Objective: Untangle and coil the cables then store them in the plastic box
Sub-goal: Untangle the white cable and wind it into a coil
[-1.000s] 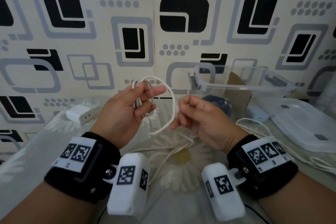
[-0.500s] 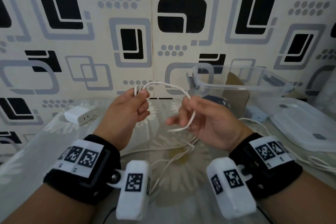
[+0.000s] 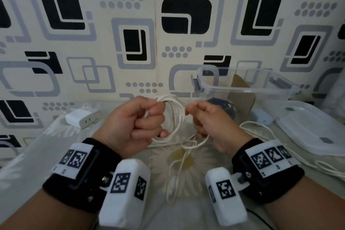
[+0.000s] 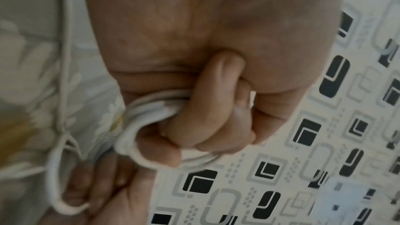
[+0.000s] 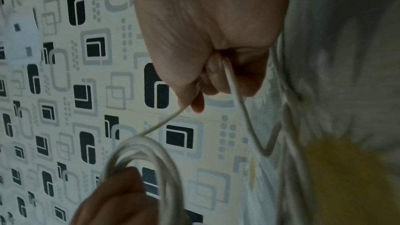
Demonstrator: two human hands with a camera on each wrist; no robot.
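A: Left fingers [image 4: 205,105] curled tight round a bundle of several loops of thin white round cable [image 3: 175,117], thumb pressed over the top. Left hand [image 3: 134,123] raised above the bed, fist closed on the coil.

B: Agreed. Right fingers [image 5: 214,74] curled too, pinching a single strand of the same white cable between thumb and forefinger. Right hand [image 3: 211,127] just beside the coil, level with the left.

A: Strand running straight from that pinch into the top of the loops. Below the right hand, a slack length dropping in a bend, then trailing down across the pale bedsheet with printed daisies [image 3: 186,158].

B: Hard to tell in the blurred wrist views whether the loose tail is knotted on itself; crossed over near the sheet, at least.

A: Further out: clear rectangular plastic box with grey latches [image 3: 242,87] behind the right hand, open at the top, standing on the bed against the wall. Something dark inside, not clear enough to name.

B: Translucent flat plastic lid [image 3: 313,127] lying to the right of the box, apart from it. Second white cable [image 3: 261,127] curving over the sheet beside the lid.

A: Small pale blue rounded case [image 3: 261,118] between box and lid. White square charger block [image 3: 81,119] far left on the sheet, well apart from both hands.

B: Patterned black-and-grey wall panel [image 3: 130,43] behind everything.
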